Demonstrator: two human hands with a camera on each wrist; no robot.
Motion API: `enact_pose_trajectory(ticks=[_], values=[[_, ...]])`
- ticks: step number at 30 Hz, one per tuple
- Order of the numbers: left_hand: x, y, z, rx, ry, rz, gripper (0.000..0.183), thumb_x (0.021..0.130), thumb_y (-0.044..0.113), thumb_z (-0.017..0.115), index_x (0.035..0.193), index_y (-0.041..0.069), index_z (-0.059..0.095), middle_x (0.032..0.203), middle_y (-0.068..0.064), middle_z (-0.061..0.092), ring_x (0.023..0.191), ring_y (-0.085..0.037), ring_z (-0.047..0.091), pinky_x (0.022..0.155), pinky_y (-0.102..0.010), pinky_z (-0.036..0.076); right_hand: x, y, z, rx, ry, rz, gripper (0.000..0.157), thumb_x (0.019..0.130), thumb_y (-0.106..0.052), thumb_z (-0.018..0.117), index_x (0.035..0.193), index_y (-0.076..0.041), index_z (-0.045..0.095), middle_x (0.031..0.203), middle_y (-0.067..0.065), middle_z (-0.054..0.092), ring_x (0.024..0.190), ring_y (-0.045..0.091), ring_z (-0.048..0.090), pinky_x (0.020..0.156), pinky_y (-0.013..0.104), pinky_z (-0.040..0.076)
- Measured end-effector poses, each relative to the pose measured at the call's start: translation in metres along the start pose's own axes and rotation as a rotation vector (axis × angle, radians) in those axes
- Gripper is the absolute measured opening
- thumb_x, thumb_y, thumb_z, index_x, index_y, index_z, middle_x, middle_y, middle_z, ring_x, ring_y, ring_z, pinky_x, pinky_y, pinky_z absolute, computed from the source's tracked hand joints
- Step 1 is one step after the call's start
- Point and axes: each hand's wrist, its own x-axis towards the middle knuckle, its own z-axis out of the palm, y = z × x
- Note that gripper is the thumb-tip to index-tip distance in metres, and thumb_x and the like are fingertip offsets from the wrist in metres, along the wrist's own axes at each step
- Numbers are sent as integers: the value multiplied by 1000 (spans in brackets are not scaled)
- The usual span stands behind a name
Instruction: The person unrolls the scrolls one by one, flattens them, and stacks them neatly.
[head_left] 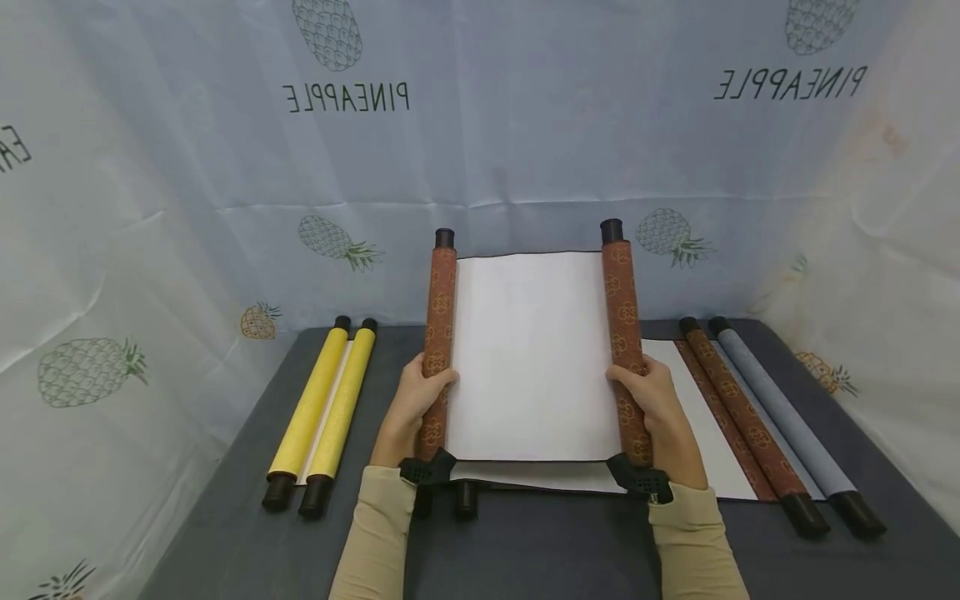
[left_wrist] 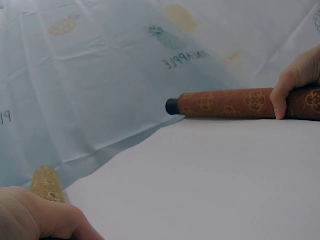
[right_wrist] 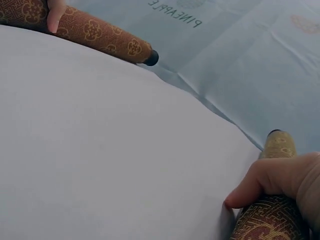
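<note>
Behind held scroll, curtain, mirrored "PINEAPPLE"

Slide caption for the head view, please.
Left hand and right hand hold a brown patterned scroll partly unrolled over a dark table, a yellow scroll lying to the left.

We see smooth, matt white scroll paper, brocade-like, cloth-covered brown rollers and a creased, fabric-like, dull curtain.

Black-ended roller mostly hidden behind raised paper, sleeves cropped below
</note>
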Motion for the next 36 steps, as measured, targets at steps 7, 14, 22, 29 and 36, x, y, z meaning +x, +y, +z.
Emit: enact_pose_trajectory(ticks=[7, 14, 22, 29, 36], values=[[0, -1, -3, 0, 20, 17, 50, 88, 13, 62, 134, -1, 49, 121, -24, 58, 94, -25, 60, 68, -26, 48, -1, -1, -2, -11, -7, -4, 68, 92, -22, 55, 147, 7, 29, 134, 27, 44, 101, 25, 50, 75, 30, 40], [1, -2, -7, 48, 56, 76, 55, 86, 10, 65, 135, -5, 46, 120, -27, 59, 99, -32, 62, 77, -35, 53, 0, 1, -5, -27, -21, 1, 66, 92, -21, 52, 146, 7, 30, 133, 26, 45, 99, 24, 51, 74, 29, 42], [3, -3, -8, 45, -31, 78, 68, 91, 7, 55, 150, -2, 21, 139, -26, 47, 122, -39, 52, 97, -48, 47, -1, 2, -8, -20, -58, 6, 66, 92, -22, 55, 147, 5, 29, 126, 23, 50, 89, 17, 53, 70, 27, 46], [3, -2, -6, 30, -6, 71, 67, 90, 13, 56, 148, 0, 26, 135, -23, 49, 115, -34, 54, 88, -40, 49, -1, 3, -8, -20, -22, -21, 66, 91, -21, 60, 144, 7, 34, 126, 24, 51, 86, 13, 55, 68, 25, 47], [2, -5, -14, 14, 24, 74, 91, 84, 23, 72, 152, -1, 16, 153, -23, 33, 138, -41, 39, 109, -56, 39, -1, 0, -8, 61, 45, -51, 60, 85, -14, 69, 133, 2, 38, 94, 0, 60, 71, 4, 58, 64, 24, 51]])
